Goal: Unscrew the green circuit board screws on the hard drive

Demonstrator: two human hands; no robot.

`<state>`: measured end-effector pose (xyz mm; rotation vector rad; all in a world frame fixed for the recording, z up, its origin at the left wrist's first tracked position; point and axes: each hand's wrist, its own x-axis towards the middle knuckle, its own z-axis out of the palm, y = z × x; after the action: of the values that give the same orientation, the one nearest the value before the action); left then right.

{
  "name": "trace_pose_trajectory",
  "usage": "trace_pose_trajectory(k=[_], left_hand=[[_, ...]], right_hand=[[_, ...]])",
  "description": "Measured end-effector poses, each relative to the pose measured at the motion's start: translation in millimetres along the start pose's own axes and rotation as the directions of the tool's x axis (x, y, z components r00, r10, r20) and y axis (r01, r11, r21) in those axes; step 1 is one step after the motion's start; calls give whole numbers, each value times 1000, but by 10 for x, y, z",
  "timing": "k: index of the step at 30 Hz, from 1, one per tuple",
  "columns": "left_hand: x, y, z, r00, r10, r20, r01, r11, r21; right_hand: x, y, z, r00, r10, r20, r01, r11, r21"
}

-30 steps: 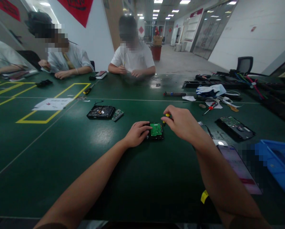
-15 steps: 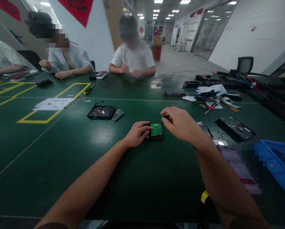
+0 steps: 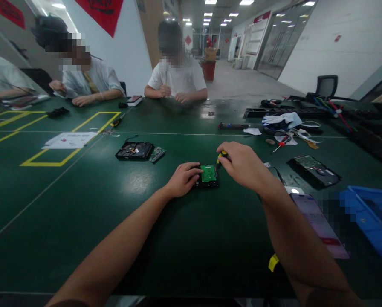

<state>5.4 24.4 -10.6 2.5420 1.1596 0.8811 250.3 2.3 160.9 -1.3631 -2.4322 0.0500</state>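
A black hard drive with a green circuit board on its upper face lies on the table in front of me. My left hand grips its left side, with fingers reaching over the top to the board. In my right hand is a small screwdriver with a yellow and black handle, pinched between thumb and fingers. It points down at the drive's right edge, near the board's upper right corner. The exact spot where its tip rests is too small to make out.
On the green table, left, lie an opened hard drive and a loose circuit board. Right are another drive, a phone, a blue bin and a red screwdriver. People sit opposite.
The right fingers have shifted on the screwdriver, and more of its yellow handle shows. My left hand and the hard drive keep their place; the whole view has moved slightly.
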Motion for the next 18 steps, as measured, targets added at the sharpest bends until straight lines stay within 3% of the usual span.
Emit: trace_pose_trajectory(k=[4,18], left_hand=[[5,8,-8,1000,1,1,-1,1000,-2],[7,4,-3,1000,-6,5,6,1000,-4]], right_hand=[[-5,-38,-44,997,-79,21,78,995,54],[-16,28,46,989,-150,6,149,985,85]])
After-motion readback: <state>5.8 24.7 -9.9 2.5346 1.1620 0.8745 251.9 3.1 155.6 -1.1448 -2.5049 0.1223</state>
